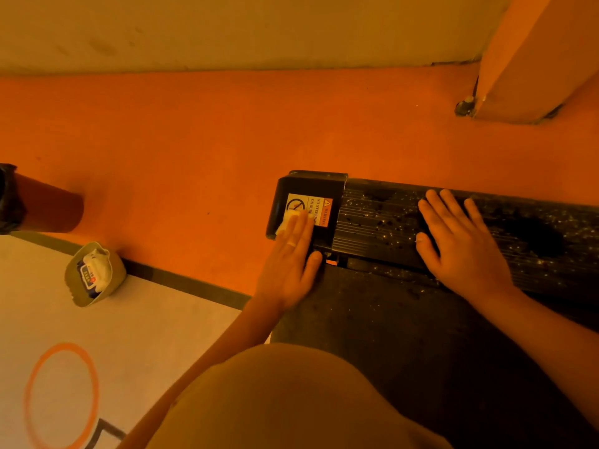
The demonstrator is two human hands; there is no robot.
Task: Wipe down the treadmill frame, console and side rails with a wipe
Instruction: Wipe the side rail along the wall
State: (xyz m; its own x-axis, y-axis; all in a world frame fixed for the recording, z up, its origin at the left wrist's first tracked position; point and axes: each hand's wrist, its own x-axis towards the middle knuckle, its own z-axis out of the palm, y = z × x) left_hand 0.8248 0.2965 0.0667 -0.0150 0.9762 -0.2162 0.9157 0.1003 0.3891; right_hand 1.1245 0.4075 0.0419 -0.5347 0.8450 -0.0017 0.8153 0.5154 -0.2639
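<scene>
Flatly, left hand presses wipe on end cap — right hand on rail.

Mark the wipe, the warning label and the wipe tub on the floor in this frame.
wipe (286, 222): head view, its exposed white corner.
warning label (306, 204): head view, its printed face.
wipe tub (118, 273): head view, its right wall.
</scene>
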